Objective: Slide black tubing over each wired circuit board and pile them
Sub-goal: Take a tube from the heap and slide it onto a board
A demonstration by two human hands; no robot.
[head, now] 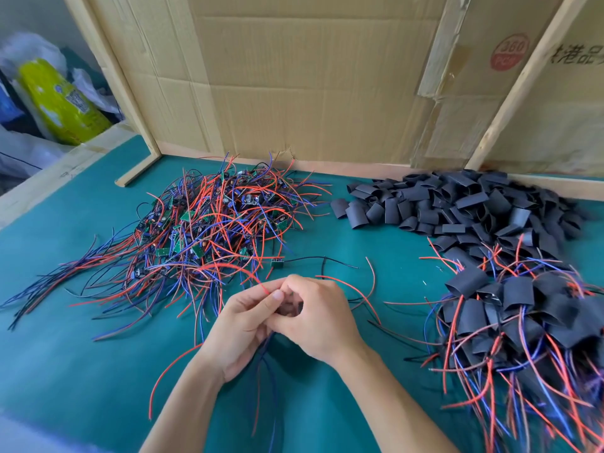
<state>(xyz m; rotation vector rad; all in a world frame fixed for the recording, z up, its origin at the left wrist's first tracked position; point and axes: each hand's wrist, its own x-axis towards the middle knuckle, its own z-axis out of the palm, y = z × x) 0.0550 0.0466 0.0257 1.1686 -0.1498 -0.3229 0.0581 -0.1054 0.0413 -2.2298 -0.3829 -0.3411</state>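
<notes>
My left hand (240, 325) and my right hand (318, 317) meet at the middle of the green table, fingers curled together around a small dark piece between them; whether it is a board, tubing or both is hidden by the fingers. Red, blue and black wires trail from the hands toward me and to the right. A big tangle of bare wired circuit boards (209, 230) lies at the left. Loose black tubing pieces (457, 204) are heaped at the back right. A pile of sleeved boards (529, 315) sits at the right. One single wired board (276, 263) lies just beyond my hands.
The green table mat (81, 371) runs to a cardboard wall (310, 86) with wooden battens at the back. Plastic bags and a yellow package (58, 99) sit beyond the left edge. Long wire ends spread left across the mat.
</notes>
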